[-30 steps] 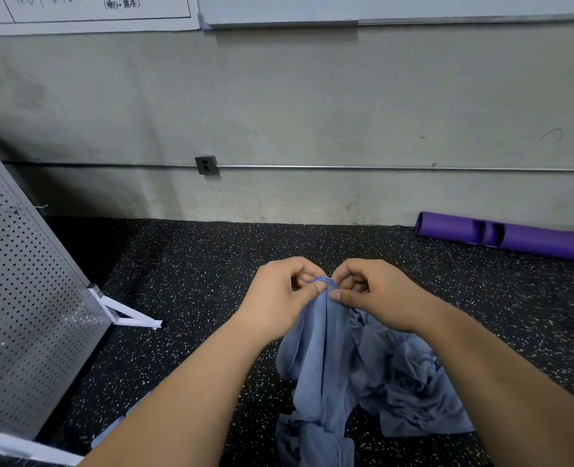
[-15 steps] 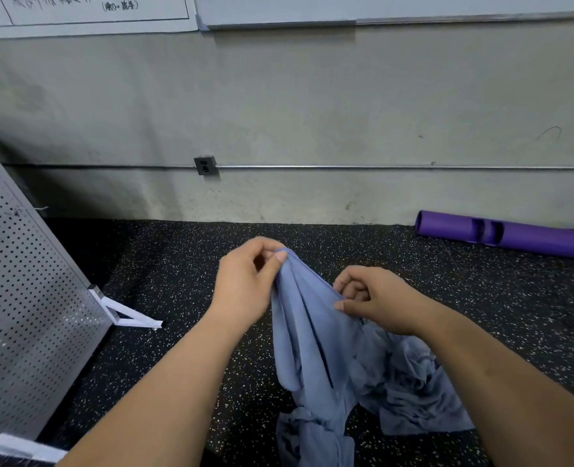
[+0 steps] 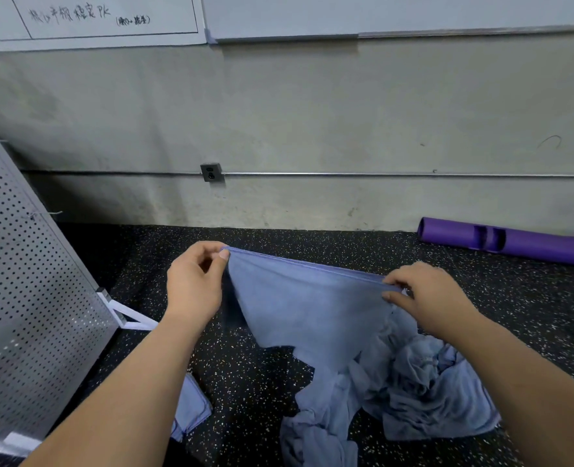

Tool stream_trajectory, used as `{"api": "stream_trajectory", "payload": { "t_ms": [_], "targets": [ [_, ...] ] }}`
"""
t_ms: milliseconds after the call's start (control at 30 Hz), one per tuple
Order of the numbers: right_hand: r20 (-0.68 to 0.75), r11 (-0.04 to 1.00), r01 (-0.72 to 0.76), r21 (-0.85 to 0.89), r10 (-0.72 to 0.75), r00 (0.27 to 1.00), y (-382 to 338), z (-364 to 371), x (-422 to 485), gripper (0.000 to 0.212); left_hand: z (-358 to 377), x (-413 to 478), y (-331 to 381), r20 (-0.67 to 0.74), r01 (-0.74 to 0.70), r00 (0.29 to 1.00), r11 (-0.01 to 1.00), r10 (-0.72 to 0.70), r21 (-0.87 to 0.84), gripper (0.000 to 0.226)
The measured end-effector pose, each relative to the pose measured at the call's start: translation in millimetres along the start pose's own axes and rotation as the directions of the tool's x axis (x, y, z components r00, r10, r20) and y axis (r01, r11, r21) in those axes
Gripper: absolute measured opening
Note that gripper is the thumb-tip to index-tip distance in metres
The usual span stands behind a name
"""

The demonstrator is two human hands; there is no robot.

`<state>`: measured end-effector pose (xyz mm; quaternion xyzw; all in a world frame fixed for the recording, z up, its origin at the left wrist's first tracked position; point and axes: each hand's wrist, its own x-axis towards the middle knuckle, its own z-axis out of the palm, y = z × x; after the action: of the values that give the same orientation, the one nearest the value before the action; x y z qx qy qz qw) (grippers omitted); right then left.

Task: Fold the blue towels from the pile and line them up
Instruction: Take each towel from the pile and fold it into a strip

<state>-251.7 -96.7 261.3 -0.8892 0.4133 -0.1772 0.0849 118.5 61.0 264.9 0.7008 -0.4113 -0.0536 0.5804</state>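
A blue towel [image 3: 309, 308] hangs at frame centre, its top hem stretched between the left hand [image 3: 196, 284] and right hand [image 3: 423, 294], each pinching a corner. Below right, the crumpled pile [image 3: 423, 392] lies on the speckled floor [image 3: 531, 315]; a folded towel [image 3: 191, 407] lies lower left.

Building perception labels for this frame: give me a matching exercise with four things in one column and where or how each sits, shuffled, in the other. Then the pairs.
Things
1. blue cloth towel
2. crumpled heap of blue towels
3. purple cylindrical tube
4. grey perforated metal panel

States
A. lies along the foot of the wall, far right
B. stands at the far left
C. top edge pinched between left hand and right hand
D. bunched on the black speckled floor

Pairs: 1-C, 2-D, 3-A, 4-B
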Motion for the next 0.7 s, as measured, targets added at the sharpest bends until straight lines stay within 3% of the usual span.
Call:
{"api": "stream_trajectory", "payload": {
  "t_ms": [133, 267, 367, 467, 567, 700],
  "targets": [
    [-0.162, 0.976, -0.042, -0.213, 0.007, 0.987, 6.7, -10.7, -6.0, 0.012, -8.5, -3.6, 3.0, 0.056, -0.053, 0.997, 0.991, 0.047, 0.120, 0.008],
    [-0.297, 0.967, -0.077, -0.242, 0.002, 0.955, 10.9, -13.6, -10.5, 0.016, -9.2, -8.8, 6.3, 0.063, -0.047, 0.997, 0.990, 0.039, 0.133, 0.003],
    [-0.350, 0.978, -0.126, -0.169, 0.060, 0.935, 9.2, -15.4, -13.8, 0.011, -10.2, -10.3, 9.4, 0.076, -0.003, 0.997, 0.995, -0.004, 0.096, 0.003],
    [-0.275, 0.978, -0.192, -0.085, 0.162, 0.948, 7.2, -18.3, -17.5, 0.014, -9.8, -10.8, 10.2, 0.114, 0.002, 0.993, 0.996, -0.013, 0.090, 0.007],
    [-0.300, 0.985, -0.162, 0.063, 0.173, 0.938, 5.8, -23.1, -18.9, 0.005, -8.3, -10.6, 10.5, 0.128, 0.001, 0.992, 0.997, -0.011, 0.074, 0.009],
    [-0.377, 0.965, -0.142, 0.222, 0.219, 0.900, 0.8, -36.5, -19.3, 0.013, -7.8, -8.1, 10.6, 0.140, 0.028, 0.990, 0.999, -0.031, 0.023, 0.008]
  ]
}}
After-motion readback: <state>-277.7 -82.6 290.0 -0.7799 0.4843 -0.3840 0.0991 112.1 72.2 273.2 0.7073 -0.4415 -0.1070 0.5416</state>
